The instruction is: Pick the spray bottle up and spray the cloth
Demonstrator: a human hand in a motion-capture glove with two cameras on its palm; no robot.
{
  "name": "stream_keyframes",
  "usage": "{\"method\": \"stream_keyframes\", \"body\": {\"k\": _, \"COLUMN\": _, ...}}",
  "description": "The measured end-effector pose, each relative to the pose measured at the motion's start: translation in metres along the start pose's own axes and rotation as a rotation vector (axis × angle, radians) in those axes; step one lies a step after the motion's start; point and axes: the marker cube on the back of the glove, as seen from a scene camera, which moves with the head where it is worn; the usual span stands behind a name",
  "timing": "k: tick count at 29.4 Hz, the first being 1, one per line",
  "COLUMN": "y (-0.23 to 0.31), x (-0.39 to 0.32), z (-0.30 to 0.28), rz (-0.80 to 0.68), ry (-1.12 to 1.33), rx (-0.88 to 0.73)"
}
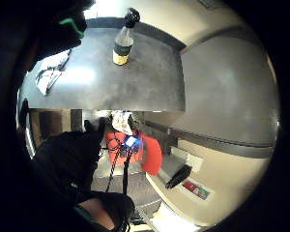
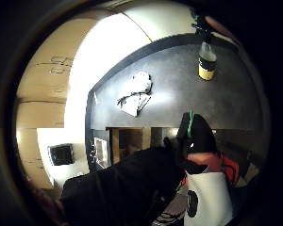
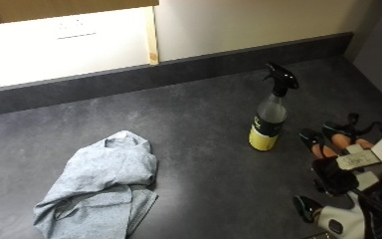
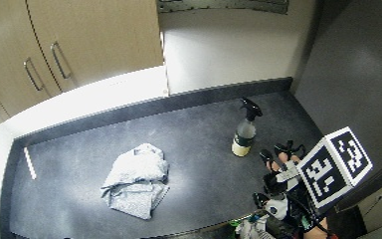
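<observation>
On my far left lies the cloth (image 3: 101,181), a pale grey rag crumpled in a loose heap on the dark countertop (image 3: 197,129), one end folded under toward the front edge. In the thumb-side palm view I see it (image 2: 136,94) lying apart from everything else on the dark surface. Moving right, the spray bottle (image 3: 270,112) stands upright on the counter, well apart from the cloth: black trigger head, clear neck, yellow label around the base. It sits near the dark upstand at the back wall, and nothing touches it. The little-finger palm view shows it (image 1: 123,41) standing alone on the counter.

Further right, at the front corner, I see my gloved right hand (image 3: 336,164) above the counter, near the bottle but apart from it. Its fingers (image 3: 310,139) are spread and extended toward the bottle, holding nothing. The wide view shows the same hand (image 4: 277,167) just right of the bottle (image 4: 245,130).
</observation>
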Motion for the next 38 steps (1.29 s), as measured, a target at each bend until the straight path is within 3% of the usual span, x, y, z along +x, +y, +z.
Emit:
{"method": "stream_keyframes", "body": {"k": 28, "y": 0.024, "x": 0.015, "z": 0.032, "rz": 0.119, "ry": -0.034, "rx": -0.029}}
{"method": "stream_keyframes", "body": {"k": 38, "y": 0.022, "x": 0.033, "z": 0.064, "rz": 0.298, "ry": -0.400, "rx": 0.141}}
